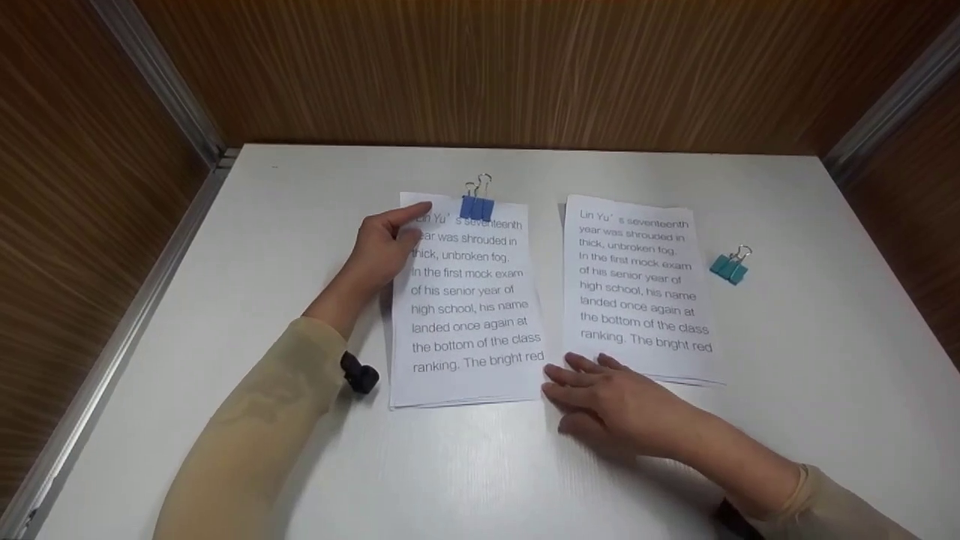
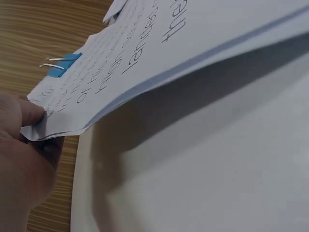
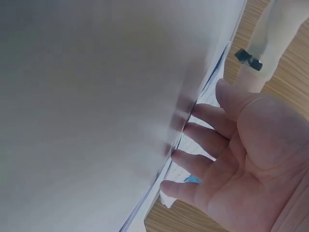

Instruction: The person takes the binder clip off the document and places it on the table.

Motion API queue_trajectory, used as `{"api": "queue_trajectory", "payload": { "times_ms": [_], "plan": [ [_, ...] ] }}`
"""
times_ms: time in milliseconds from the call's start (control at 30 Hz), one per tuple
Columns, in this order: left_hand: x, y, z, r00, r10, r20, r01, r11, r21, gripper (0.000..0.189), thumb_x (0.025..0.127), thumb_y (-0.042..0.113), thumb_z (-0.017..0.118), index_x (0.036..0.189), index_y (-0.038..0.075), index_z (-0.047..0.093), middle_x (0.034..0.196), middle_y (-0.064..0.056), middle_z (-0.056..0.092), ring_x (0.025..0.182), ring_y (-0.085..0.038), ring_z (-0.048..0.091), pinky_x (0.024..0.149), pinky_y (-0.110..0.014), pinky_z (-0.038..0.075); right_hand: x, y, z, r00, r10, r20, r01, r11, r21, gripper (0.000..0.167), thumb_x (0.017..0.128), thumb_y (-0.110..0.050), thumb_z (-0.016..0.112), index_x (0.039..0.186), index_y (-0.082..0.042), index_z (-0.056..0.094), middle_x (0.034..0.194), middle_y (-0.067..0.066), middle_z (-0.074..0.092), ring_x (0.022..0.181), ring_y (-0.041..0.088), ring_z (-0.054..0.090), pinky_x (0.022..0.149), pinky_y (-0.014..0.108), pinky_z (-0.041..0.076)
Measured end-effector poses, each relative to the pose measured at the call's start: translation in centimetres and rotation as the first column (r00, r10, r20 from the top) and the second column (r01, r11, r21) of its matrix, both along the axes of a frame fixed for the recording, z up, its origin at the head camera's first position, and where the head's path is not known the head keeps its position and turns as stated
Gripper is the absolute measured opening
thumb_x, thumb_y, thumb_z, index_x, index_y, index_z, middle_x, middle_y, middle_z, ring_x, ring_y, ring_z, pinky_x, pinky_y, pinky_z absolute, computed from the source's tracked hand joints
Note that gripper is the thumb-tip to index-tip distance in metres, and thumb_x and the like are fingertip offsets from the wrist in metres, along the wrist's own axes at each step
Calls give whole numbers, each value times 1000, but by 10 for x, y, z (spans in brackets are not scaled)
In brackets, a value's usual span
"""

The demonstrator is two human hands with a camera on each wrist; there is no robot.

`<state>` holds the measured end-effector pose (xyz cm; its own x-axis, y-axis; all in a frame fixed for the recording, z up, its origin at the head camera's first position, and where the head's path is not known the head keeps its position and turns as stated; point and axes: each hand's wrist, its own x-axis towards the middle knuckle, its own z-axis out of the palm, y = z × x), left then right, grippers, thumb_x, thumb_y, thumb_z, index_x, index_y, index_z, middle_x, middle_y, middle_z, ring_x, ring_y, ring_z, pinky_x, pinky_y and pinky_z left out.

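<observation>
A stack of printed sheets lies left of centre, with a blue binder clip on its top edge, handles up. My left hand pinches the top left corner of this stack. In the left wrist view its thumb lies on the print, other fingers underneath, and the stack's side edge is raised off the table. My right hand is between the two stacks near their lower edges, fingers loosely spread and holding nothing. Beside it lies a second stack of printed sheets.
A teal binder clip lies on the white table, right of the second stack and apart from it. Wood-grain panels stand behind and at both sides. A small black device sits at my left wrist.
</observation>
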<state>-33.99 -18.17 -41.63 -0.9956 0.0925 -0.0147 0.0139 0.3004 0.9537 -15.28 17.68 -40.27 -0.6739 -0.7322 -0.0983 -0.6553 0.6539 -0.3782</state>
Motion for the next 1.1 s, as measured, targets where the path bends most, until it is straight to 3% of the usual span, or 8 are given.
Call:
{"api": "queue_trajectory", "payload": {
  "times_ms": [167,333,433,500,633,767,967,1100],
  "plan": [
    [6,3,4,999,16,-49,-14,999,34,49,104,-1,60,145,24,67,154,7,58,152,-12,41,126,-29,27,-15,0,5,994,10,-107,-20,996,-86,41,103,-26,72,140,-8,70,151,12,60,141,39,55,116,59,42],
    [12,5,11,996,12,-86,-9,999,39,48,104,-2,59,145,21,67,153,6,59,150,-12,44,124,-28,30,-44,0,26,982,-149,-114,118,964,-239,37,102,-23,74,136,-9,73,146,7,65,132,29,64,102,49,56],
    [17,6,16,996,8,-92,-5,999,34,48,104,-1,60,145,24,68,153,7,59,149,-11,44,124,-29,31,-69,1,37,961,-256,-103,204,910,-362,34,101,-22,76,133,-10,75,137,5,71,125,27,69,94,47,61],
    [20,8,19,995,1,-99,3,999,42,48,105,-1,60,144,24,68,153,7,59,148,-10,45,124,-29,31,-87,1,44,943,-327,-65,269,861,-431,33,101,-22,76,132,-10,74,132,4,74,122,26,70,98,48,59],
    [27,13,24,993,-28,-112,37,997,74,46,105,1,60,144,24,68,153,7,59,148,-10,45,124,-29,31,-117,0,54,899,-430,85,410,755,-512,35,103,-25,74,135,-12,71,129,4,74,117,22,70,104,45,54],
    [33,18,27,990,-59,-126,70,994,89,45,106,2,60,144,26,68,153,9,59,148,-8,45,124,-27,30,-141,-4,62,877,-433,209,471,682,-560,39,103,-26,74,140,-14,68,133,5,72,122,20,68,107,40,51],
    [40,23,32,984,-102,-144,117,988,99,45,106,3,60,143,28,69,151,11,60,144,-5,48,122,-28,35,-167,-12,73,875,-381,298,483,645,-593,43,101,-27,76,142,-17,67,139,5,68,128,21,64,110,38,49],
    [44,26,35,980,-133,-146,151,981,118,45,106,3,61,143,28,69,148,10,62,133,-9,58,111,-29,46,-179,-15,78,882,-332,334,471,630,-618,43,101,-24,76,142,-16,67,139,4,67,129,23,64,109,36,50]
  ]
}}
